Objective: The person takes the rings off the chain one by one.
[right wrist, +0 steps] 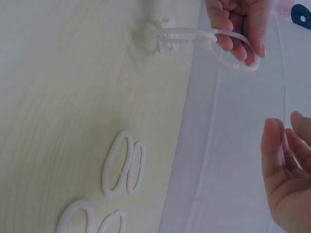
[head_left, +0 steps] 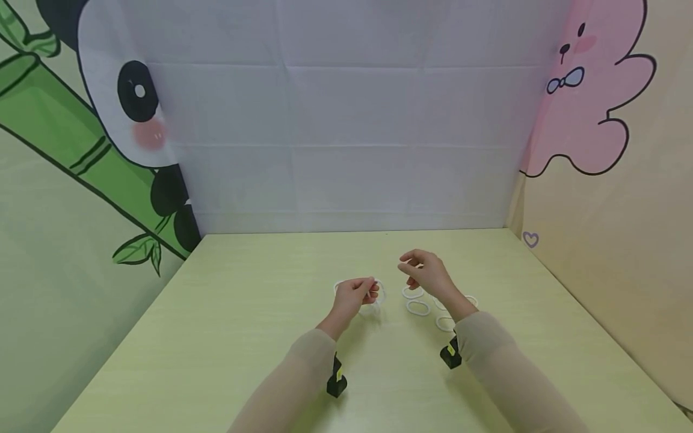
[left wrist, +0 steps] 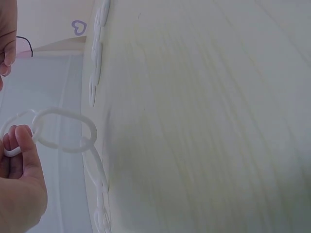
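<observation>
In the head view my left hand (head_left: 352, 296) pinches an open white plastic chain link (right wrist: 253, 65) just above the table. Another white link (left wrist: 94, 133) hooks through it and hangs down, joined to more links (right wrist: 170, 48) that reach the tabletop. To the right, my right hand (head_left: 431, 275) is raised in the air with nothing held. Its fingers are loosely bent and the thumb stands apart from them, as the right wrist view shows. Below that hand, several loose white links (head_left: 418, 315) lie on the table, some partly hidden by the right wrist.
The pale wooden table (head_left: 216, 337) stretches out around both hands. A white cloth backdrop (head_left: 346, 120) rises behind its far edge, with a panda-and-bamboo printed cloth (head_left: 97, 138) on the left and a pink-figure cloth (head_left: 601, 120) on the right.
</observation>
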A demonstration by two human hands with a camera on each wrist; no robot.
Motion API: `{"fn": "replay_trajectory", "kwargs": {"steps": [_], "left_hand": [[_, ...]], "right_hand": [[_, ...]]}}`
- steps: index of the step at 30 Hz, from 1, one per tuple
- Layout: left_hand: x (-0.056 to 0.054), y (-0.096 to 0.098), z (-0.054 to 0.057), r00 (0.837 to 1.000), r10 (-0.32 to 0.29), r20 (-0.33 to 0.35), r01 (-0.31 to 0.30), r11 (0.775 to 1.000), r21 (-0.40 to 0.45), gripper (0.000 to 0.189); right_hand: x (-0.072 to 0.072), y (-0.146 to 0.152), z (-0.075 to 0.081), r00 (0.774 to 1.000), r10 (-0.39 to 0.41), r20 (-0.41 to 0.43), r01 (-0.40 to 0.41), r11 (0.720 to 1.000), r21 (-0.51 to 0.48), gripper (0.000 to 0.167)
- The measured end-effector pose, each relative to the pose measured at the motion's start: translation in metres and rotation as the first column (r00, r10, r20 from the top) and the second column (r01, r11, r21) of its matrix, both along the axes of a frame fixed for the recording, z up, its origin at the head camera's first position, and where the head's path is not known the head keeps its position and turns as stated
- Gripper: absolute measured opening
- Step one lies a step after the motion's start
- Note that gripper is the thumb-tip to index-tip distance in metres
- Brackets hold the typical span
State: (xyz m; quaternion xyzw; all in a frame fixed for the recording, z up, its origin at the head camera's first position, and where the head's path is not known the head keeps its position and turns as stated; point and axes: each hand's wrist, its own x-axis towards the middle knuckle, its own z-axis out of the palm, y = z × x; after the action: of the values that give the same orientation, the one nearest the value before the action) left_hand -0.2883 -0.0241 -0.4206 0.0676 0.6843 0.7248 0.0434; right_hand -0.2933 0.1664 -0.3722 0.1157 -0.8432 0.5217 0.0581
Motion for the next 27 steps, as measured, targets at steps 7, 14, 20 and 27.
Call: {"fn": "replay_trajectory", "kwargs": {"steps": [7,14,20,27], "left_hand": [[-0.006,0.0,-0.01,1.0,0.004,-0.01,-0.004,1.0,-0.004,0.031],[-0.004,-0.002,-0.008,1.0,-0.023,-0.02,0.022,1.0,-0.013,0.032],[-0.003,-0.003,-0.007,0.997,-0.064,-0.037,0.063,0.998,-0.021,0.033],[-0.003,-0.004,-0.008,0.995,-0.086,-0.048,0.084,0.996,-0.029,0.033]], "right_hand": [[0.001,-0.017,-0.005,0.999,0.04,0.032,-0.041,0.999,0.023,0.018],[0.002,-0.028,-0.007,0.993,0.096,0.062,-0.1,0.993,0.067,0.015],[0.003,-0.033,-0.008,0.989,0.127,0.07,-0.134,0.986,0.101,0.011],[0.0,-0.034,-0.013,0.988,0.14,0.07,-0.148,0.981,0.128,0.004]]}}
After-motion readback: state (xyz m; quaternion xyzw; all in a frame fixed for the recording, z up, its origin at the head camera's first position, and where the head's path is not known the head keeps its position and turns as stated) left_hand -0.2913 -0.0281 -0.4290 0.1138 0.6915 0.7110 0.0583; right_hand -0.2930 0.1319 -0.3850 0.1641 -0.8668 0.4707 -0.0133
